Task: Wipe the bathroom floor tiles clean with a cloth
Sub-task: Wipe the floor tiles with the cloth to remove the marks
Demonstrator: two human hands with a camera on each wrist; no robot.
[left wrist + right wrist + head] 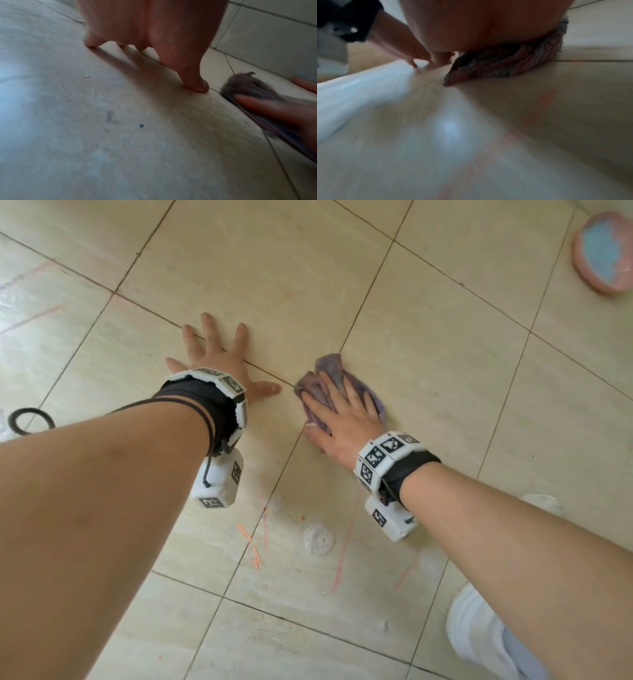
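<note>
Currently right hand (342, 419) flat, fingers straight, pressing purple cloth (337, 368) onto floor tiles (428, 364) for scrubbing; left hand (219, 361) at cloth's 9 o'clock, splayed flat, likely bracing.

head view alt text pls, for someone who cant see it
A right hand presses a purple cloth flat on beige floor tiles while the left hand braces, fingers spread. Orange marks lie nearer the viewer.

Two hands (219, 361) (342, 419), one cloth (330, 368), one basin (604, 251), one black ring (30, 421).
</note>
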